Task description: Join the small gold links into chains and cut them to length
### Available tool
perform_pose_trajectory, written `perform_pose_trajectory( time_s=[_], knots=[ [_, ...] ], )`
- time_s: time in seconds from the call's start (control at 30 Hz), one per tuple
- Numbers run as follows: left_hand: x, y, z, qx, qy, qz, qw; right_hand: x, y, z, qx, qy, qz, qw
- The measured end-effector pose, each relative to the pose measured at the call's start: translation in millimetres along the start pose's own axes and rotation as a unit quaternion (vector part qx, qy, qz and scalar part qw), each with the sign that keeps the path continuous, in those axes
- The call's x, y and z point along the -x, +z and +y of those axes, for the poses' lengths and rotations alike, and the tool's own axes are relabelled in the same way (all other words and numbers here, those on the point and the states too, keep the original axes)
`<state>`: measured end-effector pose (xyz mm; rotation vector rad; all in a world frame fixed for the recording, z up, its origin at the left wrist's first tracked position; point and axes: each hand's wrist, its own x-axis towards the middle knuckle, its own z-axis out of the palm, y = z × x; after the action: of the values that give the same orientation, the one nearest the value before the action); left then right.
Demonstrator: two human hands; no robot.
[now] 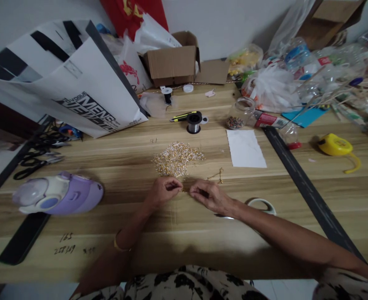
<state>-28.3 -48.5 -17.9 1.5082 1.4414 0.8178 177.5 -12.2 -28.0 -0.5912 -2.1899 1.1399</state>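
Over a wood-grained table (pixel 118 158), my left hand (pixel 163 192) pinches a tiny gold piece (pixel 183 190) between thumb and finger; my right hand (pixel 213 196) meets it from just beside, fingertips drawn together, though whether they grip a part of it is too small to tell; the piece sits in the narrow gap between my two hands, just on the near side of a loose heap of gold and clear bits (pixel 177 158).

The likeliest mishap, I judge, is a slip: something so small, held only at the fingertips, could spring away if my pinch slackens, and among so many glittering bits it would be hard to find; my left knuckles are close to the heap's near edge, so a careless push could scatter it; a linked gold strand (pixel 220 176) lies beyond my right hand, where a sweep of the knuckles might snag or tangle it; a metal blade (pixel 226 216) shows beneath my right wrist, and lowering the arm without looking could bring skin against it; the dim light, too, might make a poor join easy to miss.
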Motion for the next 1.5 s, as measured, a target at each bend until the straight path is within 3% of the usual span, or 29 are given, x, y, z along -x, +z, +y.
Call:
perform_pose_trajectory(
  time_s=[0.47,1.5],
  knots=[
    [-2,8.7,-5,0.092,-0.051,0.014,0.994,2,3,5,0.007,0.044,0.005,0.999],
    [3,21.0,-1,0.055,0.009,0.041,0.998,-1,0,-1,0.003,0.055,-0.011,0.998]
  ],
)
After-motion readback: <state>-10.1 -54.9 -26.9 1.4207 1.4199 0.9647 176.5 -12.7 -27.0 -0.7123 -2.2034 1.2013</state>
